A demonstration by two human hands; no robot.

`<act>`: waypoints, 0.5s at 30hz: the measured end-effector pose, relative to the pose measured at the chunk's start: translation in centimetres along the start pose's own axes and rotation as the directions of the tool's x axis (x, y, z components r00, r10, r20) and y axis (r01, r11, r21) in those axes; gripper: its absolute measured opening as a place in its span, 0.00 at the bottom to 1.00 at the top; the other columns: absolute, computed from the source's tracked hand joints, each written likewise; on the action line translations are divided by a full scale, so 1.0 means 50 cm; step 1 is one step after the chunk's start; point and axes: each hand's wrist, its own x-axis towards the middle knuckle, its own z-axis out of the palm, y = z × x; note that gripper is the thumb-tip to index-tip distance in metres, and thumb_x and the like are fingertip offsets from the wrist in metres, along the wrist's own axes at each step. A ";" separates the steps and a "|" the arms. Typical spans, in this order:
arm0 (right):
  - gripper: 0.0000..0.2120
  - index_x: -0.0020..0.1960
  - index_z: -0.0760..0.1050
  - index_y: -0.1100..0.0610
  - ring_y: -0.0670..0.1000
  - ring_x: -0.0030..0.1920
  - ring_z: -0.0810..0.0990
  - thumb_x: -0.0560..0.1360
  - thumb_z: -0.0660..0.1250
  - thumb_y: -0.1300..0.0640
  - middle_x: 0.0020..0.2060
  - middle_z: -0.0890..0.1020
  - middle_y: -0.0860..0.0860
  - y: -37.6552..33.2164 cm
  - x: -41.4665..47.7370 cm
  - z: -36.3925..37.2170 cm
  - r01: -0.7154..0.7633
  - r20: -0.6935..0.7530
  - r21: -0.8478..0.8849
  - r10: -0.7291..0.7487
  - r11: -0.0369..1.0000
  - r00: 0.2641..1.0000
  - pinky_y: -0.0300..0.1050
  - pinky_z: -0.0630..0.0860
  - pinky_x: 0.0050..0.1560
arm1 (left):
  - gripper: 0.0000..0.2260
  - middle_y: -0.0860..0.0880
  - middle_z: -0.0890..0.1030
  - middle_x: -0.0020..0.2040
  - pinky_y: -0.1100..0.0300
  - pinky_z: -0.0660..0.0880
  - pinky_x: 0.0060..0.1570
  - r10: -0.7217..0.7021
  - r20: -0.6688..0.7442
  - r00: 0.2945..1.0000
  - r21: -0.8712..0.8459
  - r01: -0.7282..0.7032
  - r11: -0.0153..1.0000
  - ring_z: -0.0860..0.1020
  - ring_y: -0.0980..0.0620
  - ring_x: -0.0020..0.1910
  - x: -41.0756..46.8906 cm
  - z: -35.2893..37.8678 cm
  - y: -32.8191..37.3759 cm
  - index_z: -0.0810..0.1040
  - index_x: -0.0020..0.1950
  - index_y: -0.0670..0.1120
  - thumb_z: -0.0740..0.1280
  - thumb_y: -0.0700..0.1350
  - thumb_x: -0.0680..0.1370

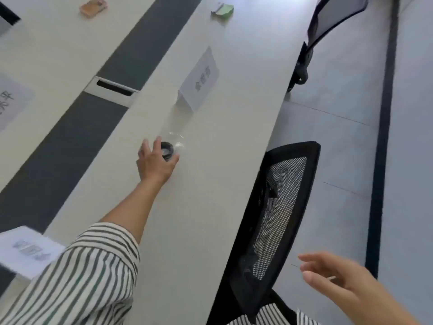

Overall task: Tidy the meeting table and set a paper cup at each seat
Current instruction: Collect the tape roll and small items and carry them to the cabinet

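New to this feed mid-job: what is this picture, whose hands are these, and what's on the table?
No robot here: one wide-angle camera on a person's head looks down at their own bare hands. The left hand reaches over the white table with fingers and thumb round the black cap of a clear bottle. The right hand hangs open, holding nothing, beside a black mesh chair. A folded name card stands beyond the bottle. No paper cup shows.

At the meeting table (210,207) we count three folded name cards (199,80) (9,102) (25,249), one clear bottle (174,127), one small green item (222,9), one orange-brown item (93,7), one cable hatch (112,90) — and two black mesh chairs (281,207) (337,19).
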 end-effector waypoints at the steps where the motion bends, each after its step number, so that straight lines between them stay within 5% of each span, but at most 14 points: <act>1: 0.08 0.49 0.80 0.41 0.38 0.45 0.82 0.72 0.72 0.52 0.45 0.83 0.34 0.011 0.001 0.006 -0.025 0.006 0.012 0.025 1.000 1.000 0.37 0.79 0.47 | 0.32 0.38 0.57 0.77 0.42 0.62 0.69 0.025 -0.009 1.000 0.035 -0.025 0.999 0.58 0.37 0.74 0.022 0.010 0.005 0.61 0.75 0.50 0.64 0.61 0.74; 5: 0.09 0.49 0.81 0.41 0.37 0.45 0.82 0.70 0.73 0.52 0.44 0.84 0.33 0.036 -0.015 0.017 -0.173 -0.011 0.030 0.173 0.984 0.985 0.41 0.80 0.49 | 0.27 0.41 0.55 0.78 0.44 0.54 0.72 0.079 0.040 0.996 0.124 -0.083 0.989 0.54 0.39 0.76 0.071 0.075 0.014 0.62 0.75 0.54 0.59 0.61 0.78; 10: 0.16 0.46 0.80 0.33 0.38 0.43 0.83 0.59 0.70 0.36 0.42 0.85 0.35 0.033 -0.028 0.040 -0.242 -0.093 0.050 0.245 0.969 0.965 0.42 0.80 0.47 | 0.18 0.38 0.72 0.66 0.43 0.63 0.65 0.199 -0.152 0.968 0.156 -0.175 0.972 0.68 0.36 0.66 0.075 0.133 -0.010 0.74 0.67 0.49 0.61 0.51 0.79; 15: 0.09 0.49 0.81 0.42 0.37 0.45 0.82 0.70 0.73 0.52 0.44 0.83 0.32 0.035 -0.028 0.050 -0.252 -0.059 0.058 0.256 0.966 0.965 0.42 0.80 0.49 | 0.13 0.36 0.74 0.59 0.43 0.67 0.56 0.195 -0.100 0.976 0.245 -0.166 0.955 0.70 0.36 0.59 0.077 0.109 0.008 0.76 0.59 0.43 0.59 0.47 0.80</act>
